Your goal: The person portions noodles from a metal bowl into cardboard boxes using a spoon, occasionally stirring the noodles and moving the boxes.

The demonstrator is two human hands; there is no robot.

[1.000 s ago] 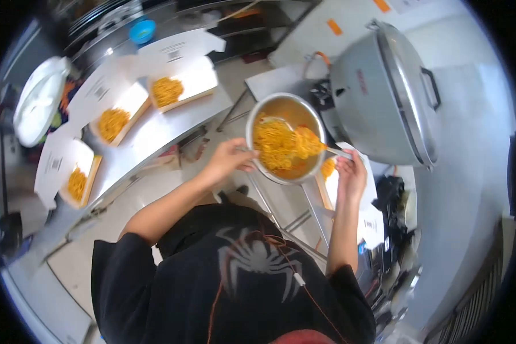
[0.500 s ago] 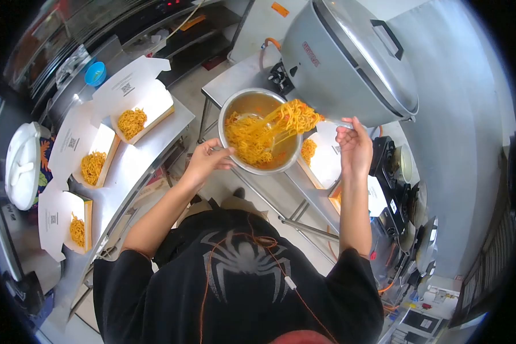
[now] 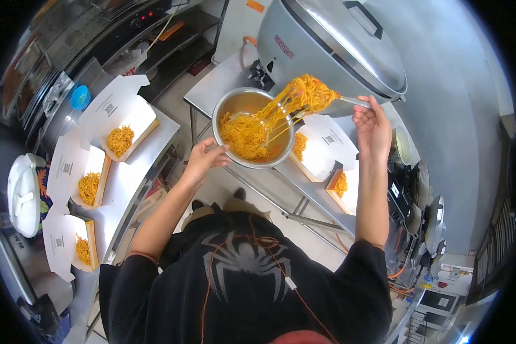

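My left hand (image 3: 204, 159) grips the near-left rim of a steel mixing bowl (image 3: 286, 149), thumb over the edge. Inside the bowl lie yellow-orange noodles (image 3: 243, 136). Up and to the right, my right hand (image 3: 374, 127) pinches the handle of a metal utensil (image 3: 354, 101). A thick clump of noodles (image 3: 308, 94) hangs on its far end and hides its head, with long strands trailing down into the bowl. Just below these strands, an open paper box (image 3: 329, 143) with some noodles in it sits on the right-hand table, another open box (image 3: 350, 192) beside it.
Along the left steel table (image 3: 137, 172) stand three open boxes (image 3: 120, 123) with noodles. A white lidded pot (image 3: 24, 195) and a blue bowl (image 3: 80, 97) are farther left. Behind the mixing bowl rises a large rice cooker (image 3: 327, 54). Pans (image 3: 421, 183) line the right side.
My right hand has moved right, pulling the noodle clump away from the bowl and stretching the strands. My left hand still holds the rim. The camera view has shifted slightly.
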